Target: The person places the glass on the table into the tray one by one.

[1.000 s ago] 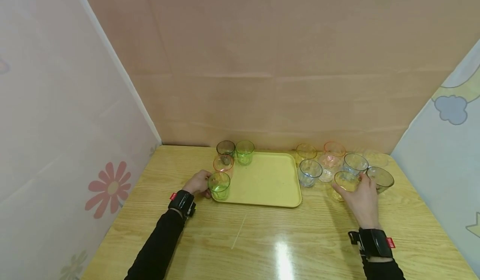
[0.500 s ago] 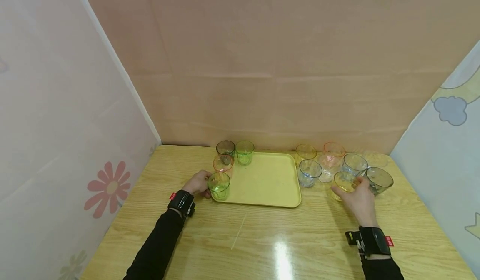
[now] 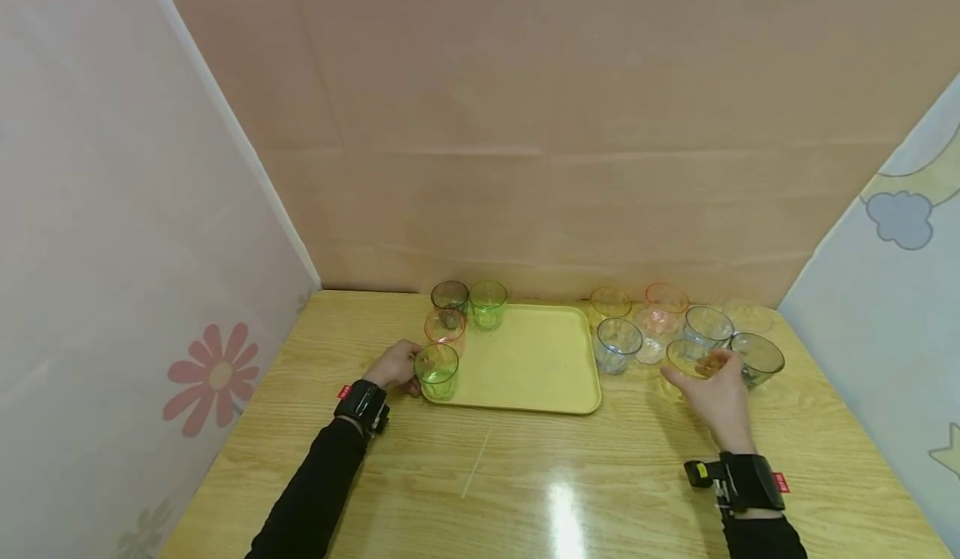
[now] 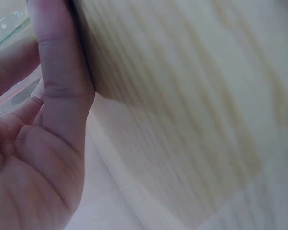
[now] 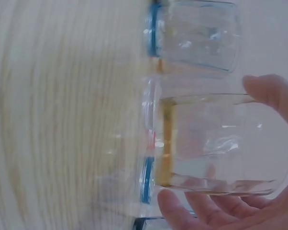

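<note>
At the front left corner of the yellow tray point(image 3: 536, 367) stands a green glass tumbler point(image 3: 438, 380). My left hand point(image 3: 392, 365) holds it from the left side, partly hidden behind it. In the left wrist view, fingers point(image 4: 62, 62) reach past the tabletop, and a bit of green rim shows beyond them. On the right, my right hand point(image 3: 718, 396) grips a yellow glass tumbler point(image 5: 220, 143) around its side. Thumb and fingers lie on opposite sides of that tumbler, whose amber base is close to the tabletop.
Grey point(image 3: 450, 296), green point(image 3: 488, 305) and pink-rimmed point(image 3: 444, 326) tumblers stand along the tray's left side. To its right are more glasses: blue ones point(image 3: 618, 346), a yellow one point(image 3: 611, 301), a pink one point(image 3: 666, 301) and a smoky grey one point(image 3: 759, 359). Walls enclose the table.
My right hand shifts very slightly to the left, still around the yellow tumbler. The left hand stays at the green tumbler.
</note>
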Demonstrator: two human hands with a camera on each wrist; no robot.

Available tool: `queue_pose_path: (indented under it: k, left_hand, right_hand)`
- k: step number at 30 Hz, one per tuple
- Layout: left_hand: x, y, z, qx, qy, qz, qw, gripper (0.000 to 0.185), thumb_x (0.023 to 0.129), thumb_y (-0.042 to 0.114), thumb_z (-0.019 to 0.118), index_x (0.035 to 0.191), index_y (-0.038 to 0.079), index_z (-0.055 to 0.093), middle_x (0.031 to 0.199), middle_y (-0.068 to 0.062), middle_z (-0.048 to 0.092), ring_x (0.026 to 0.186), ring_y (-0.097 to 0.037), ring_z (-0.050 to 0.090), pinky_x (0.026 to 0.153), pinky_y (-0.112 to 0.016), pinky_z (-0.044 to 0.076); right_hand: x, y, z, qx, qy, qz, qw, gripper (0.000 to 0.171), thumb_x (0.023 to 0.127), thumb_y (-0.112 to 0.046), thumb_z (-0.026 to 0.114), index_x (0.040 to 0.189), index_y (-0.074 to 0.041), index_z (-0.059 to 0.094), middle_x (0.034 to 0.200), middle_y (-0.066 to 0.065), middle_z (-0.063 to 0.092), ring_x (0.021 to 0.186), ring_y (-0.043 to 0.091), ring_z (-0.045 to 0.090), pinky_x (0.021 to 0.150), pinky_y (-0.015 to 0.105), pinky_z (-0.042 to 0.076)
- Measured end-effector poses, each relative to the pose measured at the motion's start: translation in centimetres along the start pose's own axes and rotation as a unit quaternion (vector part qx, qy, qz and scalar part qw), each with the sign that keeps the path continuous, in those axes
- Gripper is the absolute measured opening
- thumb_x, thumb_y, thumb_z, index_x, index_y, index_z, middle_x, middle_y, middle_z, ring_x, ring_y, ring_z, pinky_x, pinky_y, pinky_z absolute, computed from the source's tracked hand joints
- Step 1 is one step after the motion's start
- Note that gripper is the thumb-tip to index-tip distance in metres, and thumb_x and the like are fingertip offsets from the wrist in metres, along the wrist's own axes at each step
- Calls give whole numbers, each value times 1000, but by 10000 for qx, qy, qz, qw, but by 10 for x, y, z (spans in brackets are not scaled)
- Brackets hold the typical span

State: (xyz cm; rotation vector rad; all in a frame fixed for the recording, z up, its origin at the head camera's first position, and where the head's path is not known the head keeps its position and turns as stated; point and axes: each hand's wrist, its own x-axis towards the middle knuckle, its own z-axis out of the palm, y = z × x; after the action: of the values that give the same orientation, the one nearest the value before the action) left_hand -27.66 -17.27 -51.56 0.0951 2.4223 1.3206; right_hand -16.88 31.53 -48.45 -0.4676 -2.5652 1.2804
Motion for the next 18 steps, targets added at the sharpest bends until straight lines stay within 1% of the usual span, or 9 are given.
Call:
queue_pose_path:
  k: [3, 6, 9, 12, 14, 16, 18]
  left_hand:
    - [0, 0, 0, -10, -20, 0, 10000, 24, 97, 11, 61, 117, -4, 65, 72, -13, 65, 50, -17, 62, 49, -32, 57]
    - [0, 0, -1, -53, -75, 76, 9999, 24, 97, 11, 62, 115, -4, 65, 72, -13, 65, 49, -18, 63, 49, -33, 57]
    - [0, 0, -2, -95, -138, 136, 9998, 24, 96, 11, 63, 115, -4, 65, 73, -14, 66, 49, -18, 63, 50, -33, 58]
    - [-1, 1, -2, -59, -129, 151, 9998, 23, 96, 11, 62, 114, -4, 66, 74, -13, 66, 49, -18, 63, 50, -33, 58]
    - [-2, 1, -2, -23, -103, 136, 9999, 22, 97, 11, 62, 112, -4, 66, 73, -13, 65, 49, -17, 62, 50, -33, 57]
    - [-2, 1, -2, 6, -78, 125, 9999, 21, 97, 11, 62, 112, -4, 66, 73, -13, 65, 49, -17, 62, 50, -33, 57]
    - [-2, 1, -1, 2, -83, 122, 9999, 21, 97, 11, 61, 112, -4, 65, 72, -13, 65, 49, -17, 62, 50, -33, 57]
  right_hand:
    - [0, -2, 1, 179, 184, -43, 9997, 91, 86, -43, 74, 146, -1, 20, 127, 23, 43, 110, 34, 46, 77, 34, 41]
    - [0, -7, 0, 249, 379, -132, 9989, 91, 86, -41, 75, 149, 1, 23, 129, 23, 43, 111, 34, 46, 78, 33, 40]
    - [0, -15, -1, 217, 441, -181, 9986, 92, 85, -43, 75, 150, -1, 25, 131, 24, 43, 111, 33, 47, 77, 34, 41]
    - [0, -23, -2, 282, 490, -231, 9981, 91, 84, -44, 76, 150, -5, 28, 132, 21, 43, 109, 28, 47, 76, 31, 41]
    - [4, -24, 1, 449, 591, -285, 9968, 90, 82, -43, 78, 149, -7, 31, 132, 19, 43, 108, 25, 48, 75, 30, 42]
    - [13, -16, 7, 649, 713, -476, 9942, 88, 80, -42, 80, 148, -11, 34, 131, 17, 43, 105, 21, 48, 72, 31, 43]
    - [30, 3, 18, 856, 768, -703, 9909, 85, 81, -40, 80, 148, -17, 34, 133, 11, 42, 106, 15, 47, 74, 31, 44]
